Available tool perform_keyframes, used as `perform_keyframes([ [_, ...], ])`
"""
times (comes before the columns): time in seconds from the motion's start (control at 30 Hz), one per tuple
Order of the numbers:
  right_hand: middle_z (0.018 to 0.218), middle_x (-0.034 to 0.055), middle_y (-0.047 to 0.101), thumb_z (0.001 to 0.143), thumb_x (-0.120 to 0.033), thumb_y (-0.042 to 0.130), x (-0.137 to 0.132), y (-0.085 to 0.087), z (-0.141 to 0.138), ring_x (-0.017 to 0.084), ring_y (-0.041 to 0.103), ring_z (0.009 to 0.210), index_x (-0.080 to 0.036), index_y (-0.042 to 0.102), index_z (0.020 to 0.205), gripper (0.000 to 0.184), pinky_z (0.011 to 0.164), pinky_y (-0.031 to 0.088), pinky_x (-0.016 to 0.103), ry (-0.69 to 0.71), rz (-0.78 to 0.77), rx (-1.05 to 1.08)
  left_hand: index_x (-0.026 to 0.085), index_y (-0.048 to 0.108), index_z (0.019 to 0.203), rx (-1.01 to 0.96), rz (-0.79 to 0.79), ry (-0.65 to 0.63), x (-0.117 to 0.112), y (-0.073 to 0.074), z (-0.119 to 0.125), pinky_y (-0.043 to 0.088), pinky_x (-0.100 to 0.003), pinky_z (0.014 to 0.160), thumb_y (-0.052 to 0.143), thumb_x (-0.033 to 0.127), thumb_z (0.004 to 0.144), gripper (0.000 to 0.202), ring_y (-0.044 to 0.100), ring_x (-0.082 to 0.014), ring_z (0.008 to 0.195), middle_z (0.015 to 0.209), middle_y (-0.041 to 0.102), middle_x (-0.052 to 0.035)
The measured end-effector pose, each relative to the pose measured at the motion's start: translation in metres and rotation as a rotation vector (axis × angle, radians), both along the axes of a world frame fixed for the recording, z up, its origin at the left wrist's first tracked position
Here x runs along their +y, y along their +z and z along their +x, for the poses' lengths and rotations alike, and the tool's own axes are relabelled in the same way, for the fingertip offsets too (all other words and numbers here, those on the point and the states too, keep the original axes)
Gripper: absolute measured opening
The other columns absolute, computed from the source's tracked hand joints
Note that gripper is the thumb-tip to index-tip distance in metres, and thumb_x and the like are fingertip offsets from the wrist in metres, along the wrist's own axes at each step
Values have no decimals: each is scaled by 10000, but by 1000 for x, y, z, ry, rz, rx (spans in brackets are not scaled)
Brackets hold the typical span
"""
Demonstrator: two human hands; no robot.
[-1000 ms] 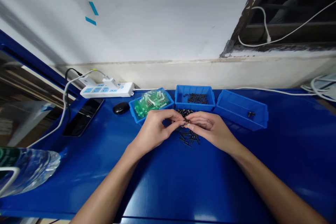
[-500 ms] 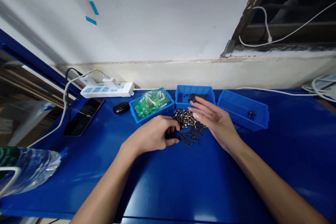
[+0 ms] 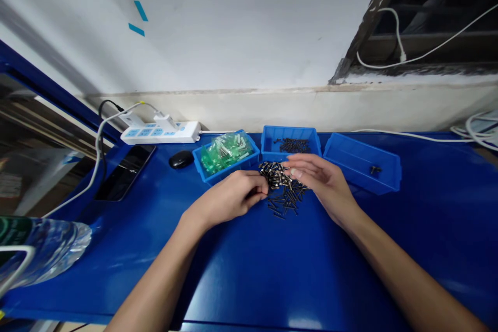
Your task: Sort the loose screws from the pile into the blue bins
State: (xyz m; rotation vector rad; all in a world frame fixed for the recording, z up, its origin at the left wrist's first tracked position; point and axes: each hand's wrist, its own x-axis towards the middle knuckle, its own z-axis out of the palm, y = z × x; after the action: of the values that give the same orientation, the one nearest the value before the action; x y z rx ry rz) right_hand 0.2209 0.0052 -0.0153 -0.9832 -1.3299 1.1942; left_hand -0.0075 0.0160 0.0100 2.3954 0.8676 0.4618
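A mixed pile of screws (image 3: 287,198) lies on the blue table, shiny silvery pieces at the back and long dark screws toward the front. At its left edge, my left hand (image 3: 237,193) has thumb and fingertips pinched together; whatever is between them is hidden. My right hand (image 3: 322,179) reaches over the pile's right side with fingers stretched out and thumb apart, its fingertips at the silvery pieces. Just behind the pile stands a blue bin (image 3: 291,156) with dark screws (image 3: 295,145) in it.
A left blue bin (image 3: 198,166) holds green and clear plastic bags (image 3: 225,153). The right blue bin (image 3: 350,158) has a few dark screws (image 3: 375,169). Further left are a black mouse (image 3: 181,160), a phone (image 3: 125,172), a power strip (image 3: 161,133) and a water bottle (image 3: 58,249).
My left thumb and fingers have closed together at the pile's edge. My right hand has come down and back from the middle bin to the pile, uncovering the dark screws in that bin.
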Motion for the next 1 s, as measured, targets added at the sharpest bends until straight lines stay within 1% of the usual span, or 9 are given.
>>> perform_keyframes([
  [0.1, 1015, 52, 814, 844, -340, 751, -4, 7, -3, 235, 769, 956, -250, 794, 961, 154, 921, 610, 411, 6, 19, -178, 156, 663, 922, -97, 38, 33, -1, 5, 1, 504, -278, 766, 561, 142, 996, 126, 649, -158, 813, 897, 696, -45],
  [0.2, 949, 48, 819, 842, -326, 732, -7, 12, -5, 232, 777, 882, -246, 812, 918, 136, 832, 621, 374, 86, 10, -298, 166, 676, 966, -136, 60, 67, -2, 8, 2, 522, -290, 794, 563, 185, 1011, 123, 668, -163, 842, 941, 714, -51],
  [0.4, 795, 48, 809, 770, -323, 797, -5, 12, -3, 226, 783, 761, -221, 827, 874, 149, 709, 631, 337, 220, -123, -188, 170, 682, 943, -135, 65, 78, -4, 9, 4, 522, -288, 777, 568, 186, 998, 127, 669, -161, 828, 919, 716, -45],
  [0.53, 703, 50, 786, 773, -340, 808, -3, 11, 0, 218, 766, 684, -214, 829, 825, 138, 661, 623, 334, 153, -163, -186, 165, 673, 949, -67, 6, 63, -7, 11, 4, 482, -268, 686, 684, 231, 932, 69, 625, -143, 713, 824, 673, -16],
  [0.63, 947, 58, 827, 795, -343, 800, -1, 10, 3, 243, 789, 891, -255, 830, 964, 193, 853, 636, 410, 14, -113, -56, 160, 667, 946, 32, -70, -9, -8, 9, 4, 447, -259, 633, 825, 263, 816, 229, 593, -140, 673, 798, 650, 0],
  [0.73, 1271, 35, 758, 805, -305, 802, 2, 5, 6, 249, 737, 1130, -326, 780, 1158, 355, 1009, 584, 447, -79, -40, 55, 160, 660, 918, 90, -101, -60, -7, 3, 4, 420, -255, 603, 816, 186, 792, 202, 570, -135, 658, 787, 637, 5],
  [0.8, 1277, 35, 755, 810, -301, 802, 2, 1, 6, 245, 742, 1105, -332, 772, 1167, 360, 998, 589, 445, -94, -6, 44, 163, 651, 883, 94, -89, -67, -6, -1, 4, 415, -253, 605, 712, 102, 830, 101, 568, -135, 666, 787, 635, 0],
  [0.9, 1162, 49, 792, 812, -340, 798, 3, -3, 6, 237, 765, 980, -299, 787, 1096, 286, 932, 614, 441, -75, 11, -10, 168, 637, 837, 89, -43, -53, -5, -3, 5, 428, -262, 636, 574, 38, 851, 144, 576, -145, 704, 801, 633, -17],
  [1.0, 1112, 56, 800, 808, -359, 786, 3, -5, 5, 219, 764, 902, -284, 789, 1064, 266, 876, 625, 426, -59, 13, -51, 171, 625, 835, 92, -9, -27, -5, -3, 6, 421, -272, 627, 533, 41, 847, 160, 557, -141, 677, 807, 618, -21],
])
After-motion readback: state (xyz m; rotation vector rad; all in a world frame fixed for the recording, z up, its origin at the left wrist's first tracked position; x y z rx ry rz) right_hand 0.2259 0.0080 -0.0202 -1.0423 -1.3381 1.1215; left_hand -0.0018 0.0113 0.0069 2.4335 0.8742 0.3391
